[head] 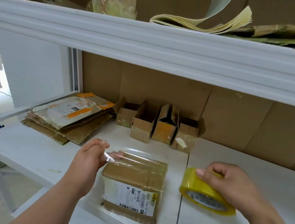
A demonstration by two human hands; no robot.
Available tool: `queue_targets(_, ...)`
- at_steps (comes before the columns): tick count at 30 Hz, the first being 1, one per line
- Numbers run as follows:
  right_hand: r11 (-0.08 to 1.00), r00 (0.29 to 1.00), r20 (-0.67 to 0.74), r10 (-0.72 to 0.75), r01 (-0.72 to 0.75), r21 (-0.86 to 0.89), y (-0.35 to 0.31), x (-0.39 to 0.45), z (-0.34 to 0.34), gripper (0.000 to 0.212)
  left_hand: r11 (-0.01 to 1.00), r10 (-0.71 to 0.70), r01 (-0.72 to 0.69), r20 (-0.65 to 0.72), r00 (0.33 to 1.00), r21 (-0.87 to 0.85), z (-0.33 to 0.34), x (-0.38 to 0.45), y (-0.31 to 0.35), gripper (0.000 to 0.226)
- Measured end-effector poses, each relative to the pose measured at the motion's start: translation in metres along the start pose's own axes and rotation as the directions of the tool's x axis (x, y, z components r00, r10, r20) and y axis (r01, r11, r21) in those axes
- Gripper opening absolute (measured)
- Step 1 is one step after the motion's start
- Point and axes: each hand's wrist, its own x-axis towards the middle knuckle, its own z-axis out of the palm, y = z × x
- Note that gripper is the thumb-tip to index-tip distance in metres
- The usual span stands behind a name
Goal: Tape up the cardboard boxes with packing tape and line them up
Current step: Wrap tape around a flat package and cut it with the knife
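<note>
A closed cardboard box [132, 185] with a white shipping label lies on the white shelf [33, 152] in front of me. Clear tape stretches across the box's far end. My left hand [91, 153] pinches the free end of that tape strip at the box's far left corner. To the right of the box, my right hand [224, 181] grips a yellowish roll of packing tape [205, 192] resting tilted on the shelf.
Several small open cardboard boxes [159, 127] stand in a row at the back of the shelf. A stack of flattened cartons [70, 116] lies at the back left. An upper shelf [152, 42] overhangs close above, loaded with cardboard and paper.
</note>
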Motion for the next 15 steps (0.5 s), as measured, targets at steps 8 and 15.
queue_targets(8, 0.997, 0.998, 0.007, 0.057, -0.056, -0.044, 0.015, -0.005, 0.003, 0.036, 0.994, -0.060, 0.064, 0.037, 0.997, -0.092, 0.002, -0.001, -0.001, 0.020)
queue_targets(15, 0.992, 0.992, 0.012, 0.123, -0.123, -0.005, 0.009, -0.007, 0.001, 0.038, 0.992, -0.082, 0.085, 0.039, 0.996, -0.092, 0.006, -0.003, 0.005, 0.016)
